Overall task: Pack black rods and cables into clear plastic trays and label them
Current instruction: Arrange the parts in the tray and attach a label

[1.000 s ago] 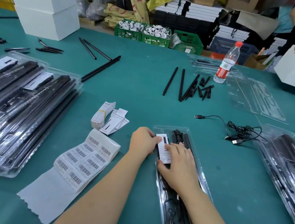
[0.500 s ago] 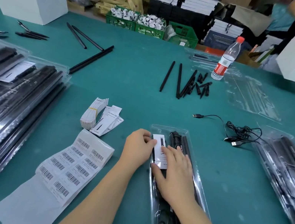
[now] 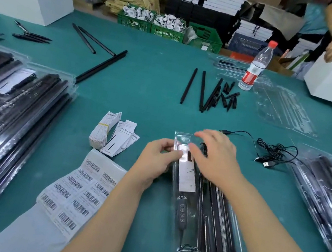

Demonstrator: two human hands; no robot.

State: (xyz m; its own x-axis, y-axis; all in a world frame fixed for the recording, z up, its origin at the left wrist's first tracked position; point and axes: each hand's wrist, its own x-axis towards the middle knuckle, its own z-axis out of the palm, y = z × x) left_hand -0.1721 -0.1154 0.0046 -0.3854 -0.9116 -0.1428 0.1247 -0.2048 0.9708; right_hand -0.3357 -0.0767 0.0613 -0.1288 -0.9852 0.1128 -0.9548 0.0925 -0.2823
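Hands are found together at the far end of the long clear plastic tray [image 3: 195,218]. The left hand [image 3: 158,159] pinches the tray's left edge beside the white printed label card [image 3: 185,173], while the right hand [image 3: 215,158], fingers spread and relaxed, presses on the top. Half a second earlier the right palm covered the card; it has since slid toward the far end, so the card is now exposed inside, beside the black rods [image 3: 217,233] and coiled cable. Closing of the lid is judged underway. Left of the hands lies the barcode sticker sheet [image 3: 77,190]; loose black cables [image 3: 274,153] lie to the right.
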